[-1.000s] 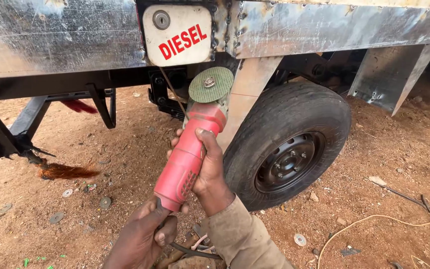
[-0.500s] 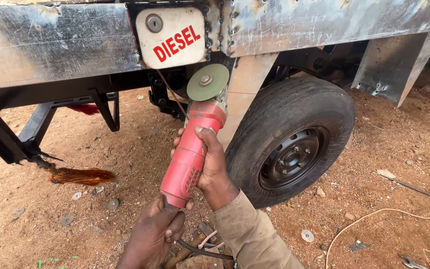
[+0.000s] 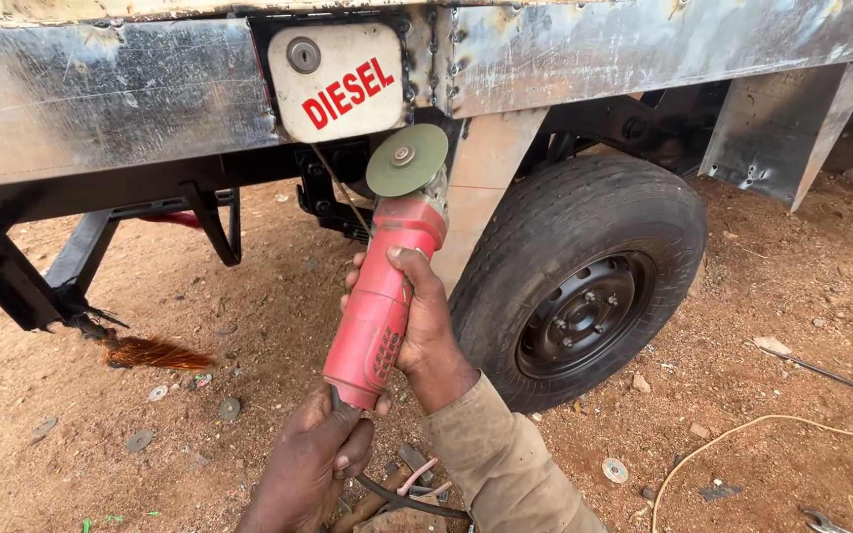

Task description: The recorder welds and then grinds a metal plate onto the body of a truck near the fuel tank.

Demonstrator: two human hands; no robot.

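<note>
Both hands on red grinder (image 3: 382, 301), disc (image 3: 407, 160) up by truck panel (image 3: 486, 188).
Right hand (image 3: 425, 321) fingers wrapped round body; left hand (image 3: 316, 464) fingers closed on tail end.

Bright, even daylight, sharp focus, mild glare on the metal panel (image 3: 101, 99).

- Bare red dirt ground (image 3: 762, 296) carries everything.
- A black tyre (image 3: 584, 276) stands on it.
- Worn discs (image 3: 615, 470), small stones (image 3: 641, 383), a pale cable (image 3: 742, 434) lie scattered.
</note>
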